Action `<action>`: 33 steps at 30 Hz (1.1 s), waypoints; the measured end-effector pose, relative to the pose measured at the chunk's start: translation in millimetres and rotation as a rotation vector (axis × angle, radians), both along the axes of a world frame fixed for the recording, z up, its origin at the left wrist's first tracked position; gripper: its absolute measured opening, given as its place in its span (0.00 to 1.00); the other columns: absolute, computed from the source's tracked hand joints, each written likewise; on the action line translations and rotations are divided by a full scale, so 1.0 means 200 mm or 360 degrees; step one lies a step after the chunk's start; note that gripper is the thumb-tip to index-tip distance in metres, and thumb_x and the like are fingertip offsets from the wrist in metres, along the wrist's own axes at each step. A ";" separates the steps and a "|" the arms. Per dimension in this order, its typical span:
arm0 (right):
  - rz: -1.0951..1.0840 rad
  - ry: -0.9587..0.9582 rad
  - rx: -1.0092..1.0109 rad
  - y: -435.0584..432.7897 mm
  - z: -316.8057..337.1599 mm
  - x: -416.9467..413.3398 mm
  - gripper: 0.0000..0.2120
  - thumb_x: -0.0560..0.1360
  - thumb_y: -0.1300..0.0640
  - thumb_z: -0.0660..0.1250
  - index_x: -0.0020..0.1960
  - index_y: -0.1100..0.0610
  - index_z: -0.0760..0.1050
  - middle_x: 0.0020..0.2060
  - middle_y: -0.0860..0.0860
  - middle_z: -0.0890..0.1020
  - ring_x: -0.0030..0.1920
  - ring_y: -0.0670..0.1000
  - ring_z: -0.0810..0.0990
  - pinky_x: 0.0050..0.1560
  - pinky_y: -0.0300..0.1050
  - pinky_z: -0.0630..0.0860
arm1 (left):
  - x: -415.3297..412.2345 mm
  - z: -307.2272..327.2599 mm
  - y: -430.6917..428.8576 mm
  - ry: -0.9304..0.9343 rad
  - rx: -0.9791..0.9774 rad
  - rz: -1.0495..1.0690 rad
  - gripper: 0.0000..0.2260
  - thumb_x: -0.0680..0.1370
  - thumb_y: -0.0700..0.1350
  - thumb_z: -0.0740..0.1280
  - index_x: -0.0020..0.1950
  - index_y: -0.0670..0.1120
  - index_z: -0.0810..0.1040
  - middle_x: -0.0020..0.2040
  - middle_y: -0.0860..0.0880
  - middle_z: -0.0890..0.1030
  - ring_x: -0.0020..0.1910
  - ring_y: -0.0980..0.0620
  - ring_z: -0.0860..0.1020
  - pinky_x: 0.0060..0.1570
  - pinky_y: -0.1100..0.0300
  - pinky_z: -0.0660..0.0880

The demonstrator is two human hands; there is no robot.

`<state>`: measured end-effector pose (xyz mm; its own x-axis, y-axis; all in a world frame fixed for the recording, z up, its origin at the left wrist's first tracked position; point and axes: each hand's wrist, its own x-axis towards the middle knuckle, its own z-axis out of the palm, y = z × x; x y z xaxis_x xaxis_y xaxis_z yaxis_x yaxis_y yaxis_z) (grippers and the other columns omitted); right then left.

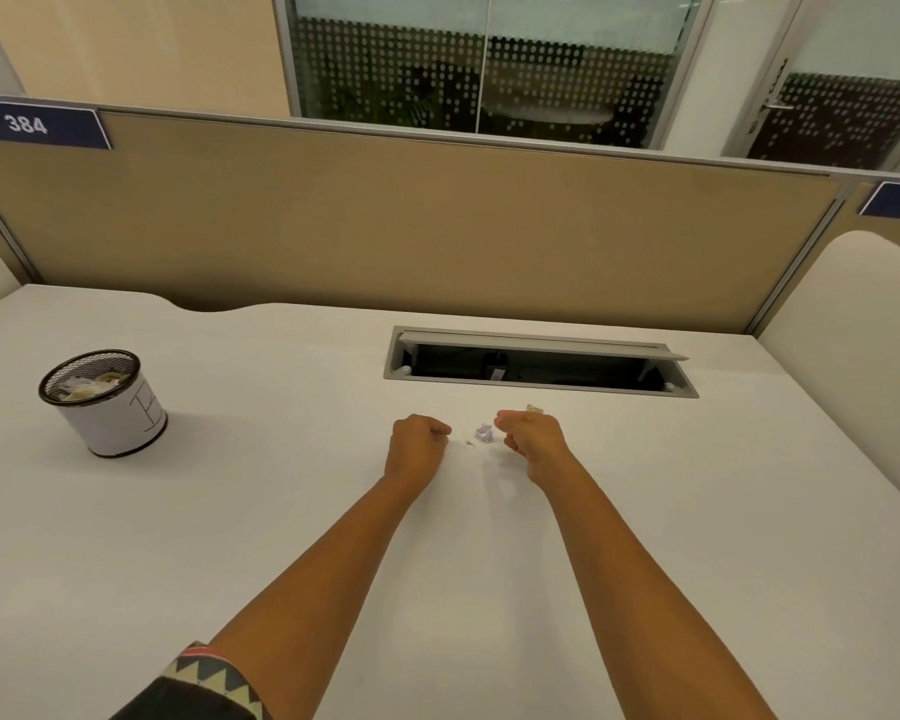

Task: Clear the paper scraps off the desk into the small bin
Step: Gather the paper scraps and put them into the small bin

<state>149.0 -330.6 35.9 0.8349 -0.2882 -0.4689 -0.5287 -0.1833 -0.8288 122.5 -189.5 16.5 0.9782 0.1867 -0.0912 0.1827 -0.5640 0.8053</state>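
Observation:
On the white desk [230,511], a small pale purple paper scrap [484,432] lies between my two hands, with a tiny fleck [468,444] beside it. A yellowish scrap [534,408] lies just beyond my right hand [533,441]. My left hand [419,441] rests on the desk with its fingers curled shut; whether it holds anything is hidden. The fingers of my right hand are also curled, close to the purple scrap, and I cannot see anything in them. The small bin [106,402], black mesh wrapped in white paper, stands at the far left with several scraps inside.
An open grey cable hatch [541,363] is set into the desk just beyond my hands. A beige partition [411,226] closes the back edge, and a rounded white divider [853,330] stands at the right.

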 end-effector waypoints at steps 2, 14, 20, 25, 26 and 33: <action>0.0148 -0.0193 -0.0216 0.02 -0.03 0.02 0.17 0.73 0.57 0.70 0.61 0.59 0.77 0.60 0.55 0.78 0.57 0.53 0.78 0.62 0.45 0.73 | 0.02 -0.01 -0.02 0.0012 0.0059 -0.0037 0.12 0.77 0.39 0.65 0.59 0.39 0.79 0.60 0.41 0.79 0.58 0.45 0.78 0.63 0.59 0.70; 0.0264 -0.0358 -0.0589 0.06 -0.16 0.02 0.10 0.73 0.61 0.70 0.53 0.62 0.81 0.53 0.57 0.83 0.52 0.54 0.81 0.56 0.42 0.75 | 0.04 -0.03 -0.11 -0.0074 0.0498 -0.0372 0.12 0.79 0.43 0.62 0.58 0.41 0.79 0.57 0.42 0.79 0.53 0.46 0.78 0.55 0.62 0.72; -0.0129 -0.0167 0.0415 -0.03 -0.10 0.05 0.10 0.75 0.62 0.67 0.55 0.60 0.79 0.59 0.57 0.79 0.57 0.54 0.78 0.60 0.44 0.73 | 0.07 -0.04 -0.12 -0.0029 0.0302 -0.0202 0.09 0.78 0.40 0.64 0.54 0.38 0.80 0.54 0.41 0.81 0.52 0.46 0.79 0.54 0.61 0.73; -0.0351 -0.0115 0.1208 -0.14 0.00 0.06 0.14 0.77 0.67 0.62 0.63 0.64 0.72 0.66 0.61 0.71 0.60 0.56 0.74 0.64 0.49 0.73 | 0.09 -0.03 -0.05 0.0288 -0.0508 0.0271 0.05 0.76 0.39 0.64 0.44 0.41 0.80 0.47 0.43 0.84 0.44 0.49 0.81 0.48 0.61 0.76; -0.0357 -0.0131 0.1237 -0.16 0.00 0.06 0.13 0.77 0.69 0.61 0.61 0.63 0.72 0.66 0.60 0.70 0.59 0.57 0.74 0.63 0.50 0.74 | 0.09 -0.03 -0.03 0.0337 -0.0645 0.0320 0.04 0.76 0.38 0.64 0.43 0.42 0.79 0.48 0.43 0.84 0.43 0.50 0.82 0.49 0.61 0.77; -0.0479 -0.0199 0.1253 -0.26 -0.01 0.10 0.17 0.78 0.67 0.57 0.66 0.63 0.67 0.70 0.58 0.69 0.59 0.55 0.76 0.47 0.40 0.80 | 0.09 -0.01 0.01 0.0436 -0.1039 0.0436 0.10 0.76 0.36 0.66 0.57 0.42 0.76 0.53 0.41 0.82 0.49 0.47 0.82 0.60 0.55 0.76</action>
<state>168.2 -381.6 33.7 0.8339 -0.1351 -0.5351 -0.3585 0.6046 -0.7113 141.0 -187.2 14.4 0.8310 0.2441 -0.4998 0.4894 0.1062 0.8656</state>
